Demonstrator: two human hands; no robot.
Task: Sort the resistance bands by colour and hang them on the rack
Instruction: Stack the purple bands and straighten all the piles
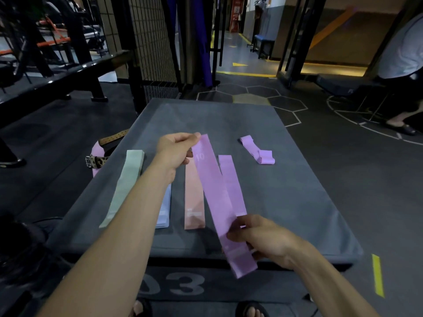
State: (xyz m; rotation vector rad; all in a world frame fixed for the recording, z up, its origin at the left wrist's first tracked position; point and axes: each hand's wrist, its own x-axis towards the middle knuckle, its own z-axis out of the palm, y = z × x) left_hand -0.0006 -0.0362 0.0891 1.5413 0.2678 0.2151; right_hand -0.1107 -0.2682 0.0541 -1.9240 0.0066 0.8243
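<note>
In the head view, a grey padded platform (286, 202) is seen, its near edge lying just beyond the person's sandalled feet and its far edge toward a wire mesh partition (151, 42). Bare surface is left on the right half of the platform, broken only by a crumpled purple band (256, 150) near the far right. Dark floor runs along both long sides, with a leopard-print belt (97, 160) lying off the left edge. Flat on the platform, side by side, a green band (124, 188), a pale blue band (165, 209) partly hidden by the left forearm, a pink band (194, 195) and a second purple band (232, 181) are laid lengthwise. A long purple band (215, 197) marked "10" is held stretched above them: its far end is pinched by the left hand (175, 152), and its near part is gripped between the fingers and thumb of the right hand (263, 239), with the tail hanging past the near edge.
</note>
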